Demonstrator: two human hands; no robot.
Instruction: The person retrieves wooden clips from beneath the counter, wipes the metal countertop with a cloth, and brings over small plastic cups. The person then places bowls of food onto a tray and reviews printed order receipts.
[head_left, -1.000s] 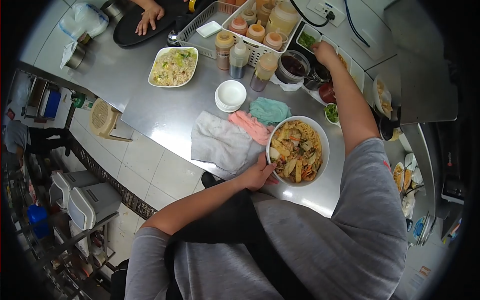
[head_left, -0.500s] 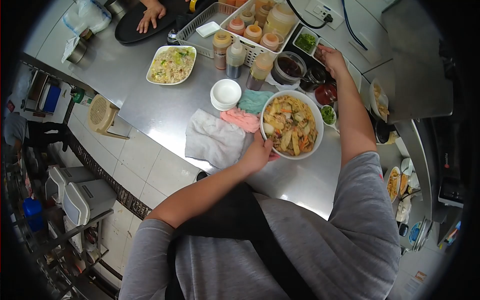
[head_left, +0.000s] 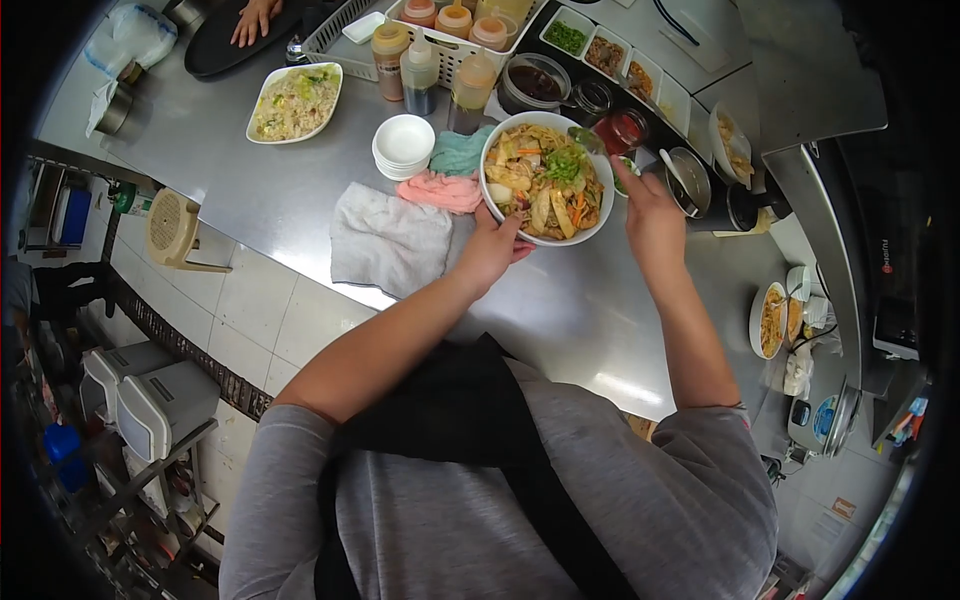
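A white bowl (head_left: 601,207) of noodles with vegetables is gripped at its near left rim by my left hand (head_left: 490,247). Chopped greens (head_left: 566,166) lie in a small heap on the noodles. In my closed right hand (head_left: 652,218), beside the bowl's right rim, is a spoon (head_left: 588,140); its tip is over the far right part of the bowl. Most of its handle is hidden by my fingers. A small white dish of greens (head_left: 626,170) is partly covered by that hand. Pink cloth (head_left: 440,192) lies just left of the bowl.
Left stand stacked white saucers (head_left: 404,140), a grey towel (head_left: 388,238) and fried rice (head_left: 295,103). Squeeze bottles (head_left: 470,92), a dark sauce tub (head_left: 533,82) and topping containers (head_left: 607,52) line the back. Another person's hand (head_left: 257,20) rests on a black tray (head_left: 220,55).
My right hand has come from the topping containers at the back to the bowl, now with a spoon. Greens now lie on the noodles. The camera view has shifted.
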